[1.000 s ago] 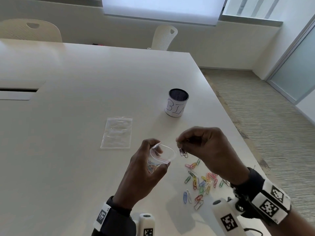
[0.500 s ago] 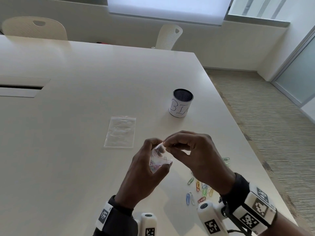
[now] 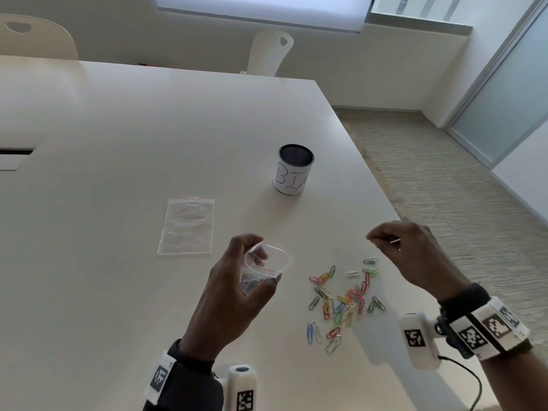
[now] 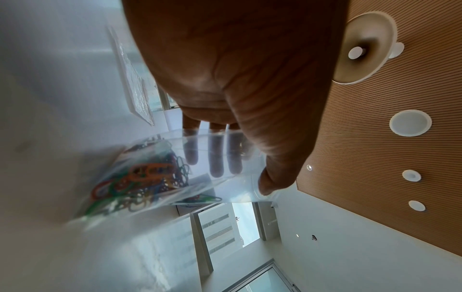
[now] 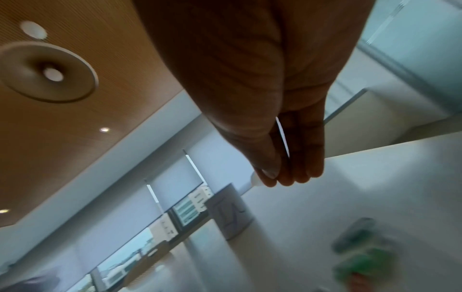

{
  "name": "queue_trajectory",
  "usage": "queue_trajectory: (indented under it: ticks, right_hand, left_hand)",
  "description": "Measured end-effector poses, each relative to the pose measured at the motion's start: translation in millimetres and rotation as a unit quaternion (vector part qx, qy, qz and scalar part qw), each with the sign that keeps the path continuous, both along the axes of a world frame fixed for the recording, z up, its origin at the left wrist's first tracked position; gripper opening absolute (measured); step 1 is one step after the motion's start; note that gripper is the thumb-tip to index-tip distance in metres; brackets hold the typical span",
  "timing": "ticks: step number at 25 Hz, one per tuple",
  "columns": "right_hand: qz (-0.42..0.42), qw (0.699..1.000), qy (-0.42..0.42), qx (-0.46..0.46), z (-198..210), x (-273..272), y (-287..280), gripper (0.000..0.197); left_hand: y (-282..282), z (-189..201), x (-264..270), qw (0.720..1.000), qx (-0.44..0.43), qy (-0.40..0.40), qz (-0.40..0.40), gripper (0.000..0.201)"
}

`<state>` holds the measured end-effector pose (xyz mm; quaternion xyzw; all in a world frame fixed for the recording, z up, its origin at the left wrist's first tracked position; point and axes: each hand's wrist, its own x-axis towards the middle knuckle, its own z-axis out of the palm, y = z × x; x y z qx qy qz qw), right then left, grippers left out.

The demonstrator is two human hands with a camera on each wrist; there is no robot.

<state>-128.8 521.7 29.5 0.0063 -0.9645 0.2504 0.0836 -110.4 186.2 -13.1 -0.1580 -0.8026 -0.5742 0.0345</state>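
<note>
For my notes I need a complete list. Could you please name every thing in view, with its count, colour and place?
table: one, white, under everything
chairs: two, white, beyond the table's far edge
cup: one, dark mesh with a white lettered paper wrap, upright on the table beyond the hands
flat bag: one, clear with a red zip strip, lying on the table left of the cup
open bag: one, clear with a red zip line, held above the table
bagged clips: many, mixed colours, at the bottom of the open bag
loose clips: many, mixed colours, scattered on the table
left hand: grips the open bag
right hand: above the loose clips, fingertips together; contents unclear
</note>
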Motion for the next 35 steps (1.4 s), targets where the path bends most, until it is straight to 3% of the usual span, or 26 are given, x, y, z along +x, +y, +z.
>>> queue_trajectory:
  ticks: [4, 7, 14, 19, 25, 27, 30, 35]
  right_hand:
    - [-0.048, 0.993, -0.096, 0.044, -31.5, 9.0, 25.2, 0.025]
    - [-0.048, 0.991, -0.108, 0.063, -42.5, 16.5, 17.6, 0.031]
    - [0.049, 0.982, -0.179, 0.03, -27.3, 54.9, -14.1, 0.028]
    - [-0.001, 0.961, -0.263, 0.08, -21.8, 65.5, -4.2, 0.078]
    - [0.019, 0.979, -0.201, 0.001, -37.4, 54.9, -26.7, 0.045]
    - [0.027, 0.977, -0.209, -0.008, -29.6, 55.4, -32.5, 0.058]
    - [0.039, 0.971, -0.229, 0.056, -25.9, 58.9, -44.7, 0.081]
    - [0.051, 0.982, -0.172, 0.056, -39.3, 51.8, -64.3, 0.037]
  left_hand:
    - [0.8, 2.2, 0.5, 1.0, -0.004, 0.004, 0.001, 0.051]
    - [1.2, 3.7, 0.5, 1.0, -0.003, 0.0, 0.005, 0.051]
    - [0.9, 3.9, -0.1, 1.0, -0.009, 0.003, 0.013, 0.052]
    - [1.8, 4.5, 0.4, 1.0, -0.015, 0.006, 0.016, 0.054]
    - [1.9, 4.8, 0.0, 1.0, -0.015, 0.005, 0.017, 0.053]
    - [1.7, 4.8, -0.2, 1.0, -0.017, 0.005, 0.015, 0.052]
    - [1.8, 5.3, 0.2, 1.0, -0.014, 0.002, 0.011, 0.052]
    - [3.5, 6.4, 2.5, 1.0, -0.018, 0.003, 0.005, 0.052]
